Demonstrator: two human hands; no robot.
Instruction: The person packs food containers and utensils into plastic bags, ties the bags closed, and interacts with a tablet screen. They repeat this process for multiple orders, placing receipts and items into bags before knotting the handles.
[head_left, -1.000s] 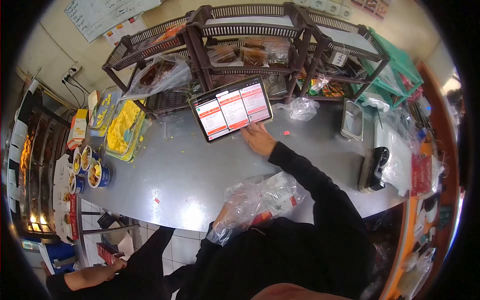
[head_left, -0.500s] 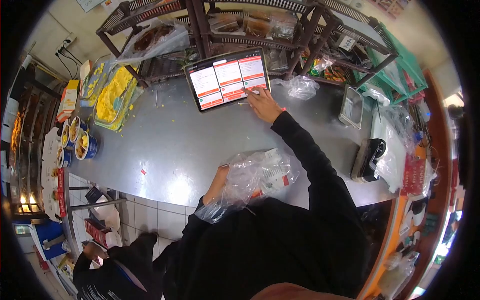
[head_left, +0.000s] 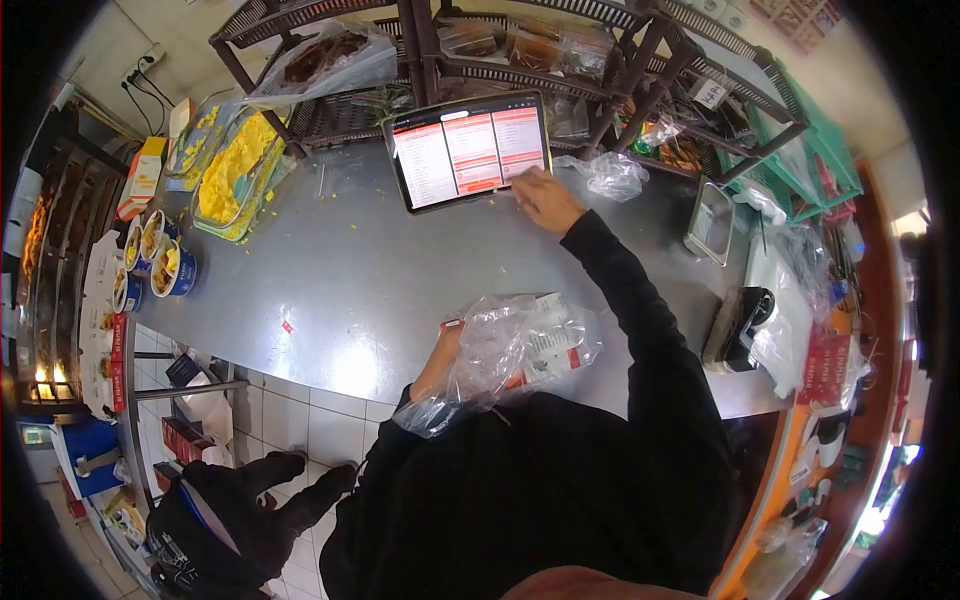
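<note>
My right hand (head_left: 546,200) is at the lower right corner of a tablet (head_left: 470,152), with its fingers bent and nothing seen in them. The tablet leans at the back of the metal table, its screen showing red and white panels. My left hand (head_left: 440,362) is close to my body at the table's front edge, holding a clear plastic bag (head_left: 490,345). A printed white packet (head_left: 552,340) with a red patch lies in or against the bag. The bag hides most of my left fingers.
Plastic racks (head_left: 520,75) line the back. At left are a tray of yellow food (head_left: 235,175) and several filled cups (head_left: 172,268). A metal container (head_left: 712,222) and a black box (head_left: 738,330) are at right. Another person (head_left: 220,525) bends at lower left.
The tablet's screen content has changed. My right hand has drawn back slightly from the screen to its lower right corner. The other person's legs show more. The whole view has shifted slightly.
</note>
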